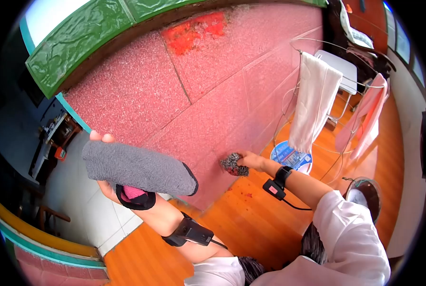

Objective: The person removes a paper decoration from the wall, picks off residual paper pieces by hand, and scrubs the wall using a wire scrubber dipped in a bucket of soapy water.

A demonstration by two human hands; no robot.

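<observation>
My left hand [108, 190] is closed around a folded grey cloth [136, 167] with black edging and a pink patch at its lower fold. The cloth is held up in front of the pink speckled wall [141, 95]. Lower on that wall, near the floor, my right hand [252, 161] grips a steel wool scrubber [234, 164] with reddish bits on it. The scrubber appears to touch the wall. High on the wall, a bright red patch [194, 33] has ragged edges.
A wire rack [295, 95] carries a white towel [315, 95] and a pink cloth [368, 114]. Beside it stand a blue-and-white bucket [291, 156] and a dark bin [364, 195]. Red crumbs [248, 194] lie on the orange wooden floor [222, 233]. Green trim [84, 43] caps the wall.
</observation>
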